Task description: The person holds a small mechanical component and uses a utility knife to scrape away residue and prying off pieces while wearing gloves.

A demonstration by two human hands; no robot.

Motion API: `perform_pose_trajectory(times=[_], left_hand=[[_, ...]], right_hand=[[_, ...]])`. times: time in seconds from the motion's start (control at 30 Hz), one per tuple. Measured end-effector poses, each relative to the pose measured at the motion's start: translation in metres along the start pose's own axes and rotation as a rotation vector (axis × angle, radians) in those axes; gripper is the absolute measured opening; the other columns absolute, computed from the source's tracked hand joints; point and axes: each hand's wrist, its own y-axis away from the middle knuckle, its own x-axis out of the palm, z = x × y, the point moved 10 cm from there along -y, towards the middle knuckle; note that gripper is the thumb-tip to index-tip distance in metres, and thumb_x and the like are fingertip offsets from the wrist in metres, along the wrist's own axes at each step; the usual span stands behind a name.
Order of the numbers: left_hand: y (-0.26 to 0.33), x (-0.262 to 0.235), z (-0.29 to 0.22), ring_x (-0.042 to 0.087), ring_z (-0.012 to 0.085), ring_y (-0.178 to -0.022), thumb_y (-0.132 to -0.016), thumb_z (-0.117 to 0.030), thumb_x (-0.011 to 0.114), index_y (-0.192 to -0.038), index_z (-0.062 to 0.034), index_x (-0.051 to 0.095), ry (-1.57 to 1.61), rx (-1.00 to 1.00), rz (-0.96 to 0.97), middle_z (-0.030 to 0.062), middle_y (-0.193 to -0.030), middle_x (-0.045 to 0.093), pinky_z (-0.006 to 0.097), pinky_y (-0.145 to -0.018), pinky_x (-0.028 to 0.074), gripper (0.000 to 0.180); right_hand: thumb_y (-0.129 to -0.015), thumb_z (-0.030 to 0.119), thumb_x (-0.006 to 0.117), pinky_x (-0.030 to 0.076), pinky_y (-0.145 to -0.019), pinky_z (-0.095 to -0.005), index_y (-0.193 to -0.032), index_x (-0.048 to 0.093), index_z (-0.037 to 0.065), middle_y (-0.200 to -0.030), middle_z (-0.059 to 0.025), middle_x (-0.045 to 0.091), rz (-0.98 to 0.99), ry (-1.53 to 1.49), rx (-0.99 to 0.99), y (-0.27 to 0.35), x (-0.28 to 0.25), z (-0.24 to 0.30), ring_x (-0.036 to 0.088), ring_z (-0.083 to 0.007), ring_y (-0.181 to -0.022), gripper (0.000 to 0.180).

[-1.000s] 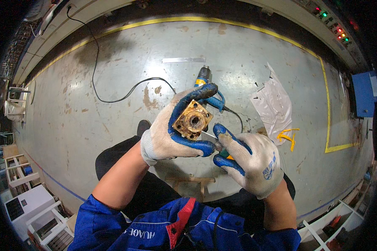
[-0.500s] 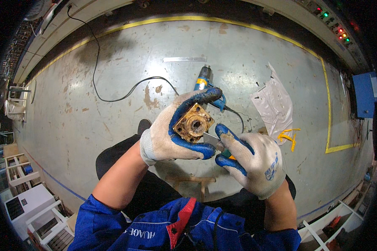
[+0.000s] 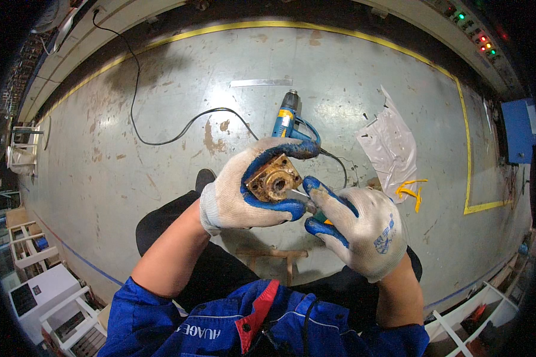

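My left hand (image 3: 238,184), in a white work glove with a blue coated palm, grips a square metal flange (image 3: 278,183). The flange has a raised round collar, a central bore and corner holes; brown grime covers it. My right hand (image 3: 360,229), gloved alike, is closed on a flat-bladed scraper (image 3: 311,206) with a green and yellow handle, mostly hidden by the fingers. Its blade reaches the flange's lower right side by the collar; whether it touches, I cannot tell. Beyond the left hand, a blue heat gun (image 3: 284,121) lies on the floor.
A black cord (image 3: 140,77) loops across the grey floor (image 3: 178,89). There lie a metal strip (image 3: 261,83), a white plastic sheet (image 3: 390,146) with small dark pieces, and yellow strips (image 3: 412,193). A wooden stool (image 3: 289,262) stands below my hands. A blue box (image 3: 518,132) is far right.
The flange has tilted and turned a little in my left hand. The scraper blade now sits edge-on, closer to the collar. Both hands have barely shifted.
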Motion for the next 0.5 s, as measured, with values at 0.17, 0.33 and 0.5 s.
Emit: perform_pose_trajectory(times=[0.17,0.33,0.5], left_hand=[[-0.001,0.012,0.001,0.062,0.0166,-0.114,-0.076,-0.012,0.088,-0.147,0.003,0.044,0.162,-0.112,0.013,0.0141,-0.132,0.061,0.033,-0.099,0.053,0.085],[-0.004,0.01,0.012,0.063,0.0175,-0.116,-0.076,-0.012,0.087,-0.148,0.0023,0.042,0.251,-0.114,0.04,0.0135,-0.132,0.062,0.033,-0.102,0.052,0.086],[-0.005,0.008,0.007,0.064,0.0193,-0.116,-0.075,-0.018,0.088,-0.142,0.0025,0.052,0.196,-0.074,-0.044,0.0136,-0.135,0.063,0.035,-0.101,0.052,0.079]], right_hand=[[-0.069,0.023,0.086,0.055,-0.069,-0.0437,-0.126,0.07,0.004,-0.09,-0.0174,0.069,-0.009,-0.086,-0.025,-0.008,-0.006,0.005,0.069,-0.0323,-0.077,0.061],[-0.07,0.016,0.084,0.054,-0.069,-0.0439,-0.126,0.066,-0.001,-0.09,-0.0208,0.068,-0.001,-0.173,0.038,-0.01,-0.004,0.002,0.069,-0.0349,-0.077,0.061],[-0.078,0.012,0.077,0.056,-0.073,-0.047,-0.136,0.059,-0.002,-0.093,-0.0238,0.066,-0.025,-0.435,0.096,-0.004,0.008,-0.006,0.068,-0.038,-0.08,0.063]])
